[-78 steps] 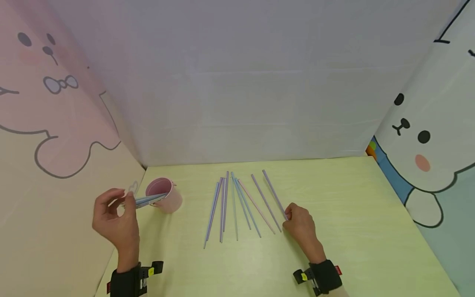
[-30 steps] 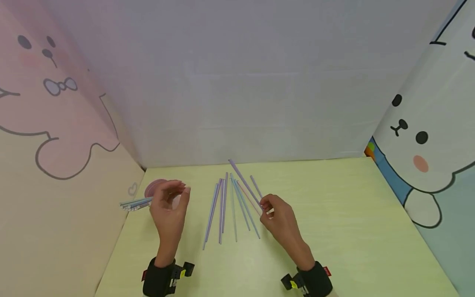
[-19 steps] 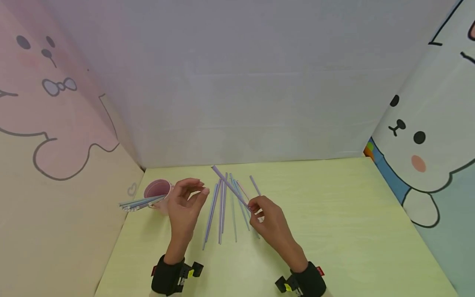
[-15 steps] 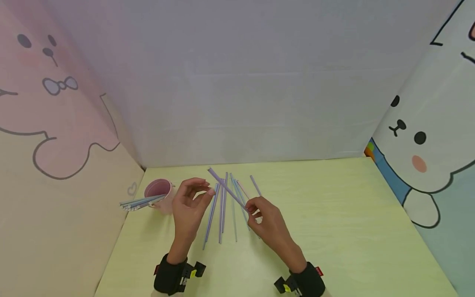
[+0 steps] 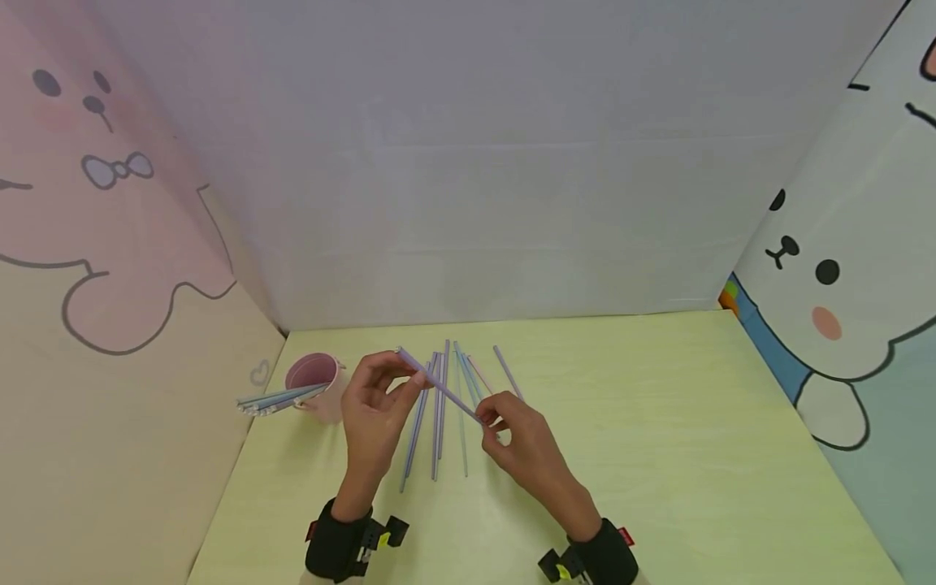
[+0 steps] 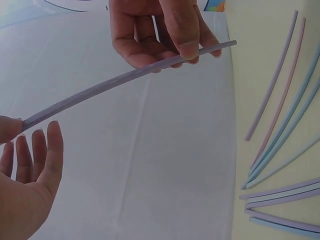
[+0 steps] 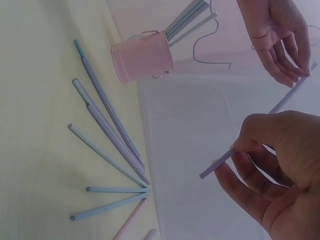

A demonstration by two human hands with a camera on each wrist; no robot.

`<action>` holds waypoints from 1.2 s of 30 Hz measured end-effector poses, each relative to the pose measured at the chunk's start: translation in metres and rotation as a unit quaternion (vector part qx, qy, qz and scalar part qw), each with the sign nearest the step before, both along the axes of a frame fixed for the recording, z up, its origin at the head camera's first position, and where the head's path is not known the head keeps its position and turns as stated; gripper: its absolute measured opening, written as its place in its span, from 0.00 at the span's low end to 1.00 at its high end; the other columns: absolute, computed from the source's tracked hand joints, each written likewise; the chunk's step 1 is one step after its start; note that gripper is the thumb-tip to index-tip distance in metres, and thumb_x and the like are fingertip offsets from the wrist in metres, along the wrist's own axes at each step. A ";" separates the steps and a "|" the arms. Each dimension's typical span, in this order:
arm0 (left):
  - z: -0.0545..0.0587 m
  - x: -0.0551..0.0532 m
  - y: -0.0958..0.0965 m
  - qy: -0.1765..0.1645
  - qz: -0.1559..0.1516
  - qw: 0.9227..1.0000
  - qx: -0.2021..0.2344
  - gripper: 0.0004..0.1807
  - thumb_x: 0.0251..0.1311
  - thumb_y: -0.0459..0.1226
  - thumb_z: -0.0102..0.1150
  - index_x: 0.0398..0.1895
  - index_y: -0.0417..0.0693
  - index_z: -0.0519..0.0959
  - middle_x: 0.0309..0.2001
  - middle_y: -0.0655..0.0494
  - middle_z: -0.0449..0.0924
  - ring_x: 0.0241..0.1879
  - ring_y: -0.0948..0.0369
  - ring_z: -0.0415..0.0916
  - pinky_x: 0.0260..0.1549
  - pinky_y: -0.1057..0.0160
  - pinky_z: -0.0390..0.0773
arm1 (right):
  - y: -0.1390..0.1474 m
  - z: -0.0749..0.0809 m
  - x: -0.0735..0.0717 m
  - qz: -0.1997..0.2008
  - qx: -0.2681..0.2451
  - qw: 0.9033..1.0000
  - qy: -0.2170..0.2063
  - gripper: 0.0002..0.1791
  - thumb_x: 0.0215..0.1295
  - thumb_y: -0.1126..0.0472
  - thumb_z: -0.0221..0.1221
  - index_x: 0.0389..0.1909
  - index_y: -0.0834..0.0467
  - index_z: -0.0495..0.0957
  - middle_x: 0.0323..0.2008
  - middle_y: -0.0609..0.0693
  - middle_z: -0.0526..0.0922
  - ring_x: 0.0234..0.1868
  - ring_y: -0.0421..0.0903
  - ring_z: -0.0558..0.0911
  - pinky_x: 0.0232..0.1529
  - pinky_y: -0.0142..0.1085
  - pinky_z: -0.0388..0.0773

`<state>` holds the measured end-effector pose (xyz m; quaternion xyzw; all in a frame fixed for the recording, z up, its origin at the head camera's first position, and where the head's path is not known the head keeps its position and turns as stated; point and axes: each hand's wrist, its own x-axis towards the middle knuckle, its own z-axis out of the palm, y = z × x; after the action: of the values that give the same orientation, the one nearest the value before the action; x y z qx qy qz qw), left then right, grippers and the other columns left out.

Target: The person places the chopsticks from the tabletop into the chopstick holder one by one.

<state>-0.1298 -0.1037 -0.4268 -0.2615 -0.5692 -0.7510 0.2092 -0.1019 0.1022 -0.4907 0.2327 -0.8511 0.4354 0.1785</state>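
A slim purple straw (image 5: 449, 396) is held in the air, slanting between both hands. My right hand (image 5: 530, 447) pinches it near its lower end between thumb and fingers; a short tip juts past the grip in the right wrist view. At the upper end, the thumb of my left hand (image 5: 374, 418) presses on the straw, with its fingers behind. The left wrist view shows that thumb (image 6: 9, 129) over the straw's end. Below lie several purple, blue, green and pink straws (image 5: 414, 439), fanned out on the table and partly hidden by the hands.
A small pink bucket (image 5: 332, 406) stands at the table's back left, and a bundle of straws (image 5: 279, 400) leans out over its rim. A pale curtain wall (image 5: 497, 203) rises behind the yellow table (image 5: 702, 455), with cartoon-printed panels on both sides.
The right hand has lifted the purple straw from the right of the fan and brought it leftward. The left hand has left the bucket's bundle, moved right and met the straw's upper end.
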 end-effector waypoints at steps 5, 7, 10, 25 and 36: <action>0.002 0.001 0.000 0.006 -0.014 1.000 0.016 0.18 0.51 0.10 0.57 0.47 0.15 0.68 0.39 0.42 0.78 0.36 0.53 0.81 0.37 0.59 0.88 | -0.002 0.000 0.000 0.006 0.000 1.000 0.004 0.14 0.54 0.73 0.63 0.41 0.56 0.77 0.35 0.44 0.79 0.36 0.36 0.82 0.32 0.28 0.85; 0.003 0.001 -0.001 0.005 -0.016 1.000 0.018 0.19 0.51 0.10 0.56 0.47 0.16 0.68 0.39 0.42 0.78 0.35 0.53 0.82 0.36 0.59 0.88 | -0.002 0.000 -0.001 0.006 0.000 1.000 0.009 0.14 0.53 0.73 0.63 0.40 0.56 0.77 0.35 0.44 0.79 0.35 0.36 0.82 0.32 0.28 0.85; 0.002 0.001 -0.001 0.005 -0.015 1.000 0.019 0.19 0.51 0.10 0.57 0.47 0.16 0.68 0.39 0.43 0.78 0.35 0.53 0.82 0.35 0.59 0.88 | -0.002 0.000 -0.001 0.008 0.001 1.000 0.015 0.15 0.53 0.74 0.63 0.40 0.57 0.78 0.35 0.44 0.79 0.35 0.36 0.82 0.32 0.28 0.86; 0.011 -0.001 -0.034 0.038 0.026 0.998 0.051 0.20 0.51 0.10 0.57 0.47 0.12 0.65 0.39 0.41 0.78 0.38 0.51 0.80 0.39 0.57 0.87 | 0.026 -0.026 -0.009 -0.090 0.043 0.995 -0.017 0.16 0.52 0.73 0.65 0.42 0.60 0.80 0.33 0.50 0.82 0.33 0.45 0.82 0.27 0.38 0.85; 0.024 -0.003 -0.075 0.049 0.087 0.990 0.097 0.20 0.47 0.06 0.54 0.46 0.12 0.67 0.36 0.35 0.78 0.32 0.48 0.82 0.34 0.58 0.88 | 0.046 -0.050 -0.010 -0.166 0.079 0.978 -0.097 0.12 0.53 0.72 0.64 0.40 0.59 0.81 0.31 0.51 0.82 0.31 0.46 0.82 0.26 0.38 0.81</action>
<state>-0.1332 -0.1789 -0.4030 -0.2258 -0.5036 -0.7676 0.3257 -0.1118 0.1486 -0.5408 0.0583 -0.9229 0.3515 0.1460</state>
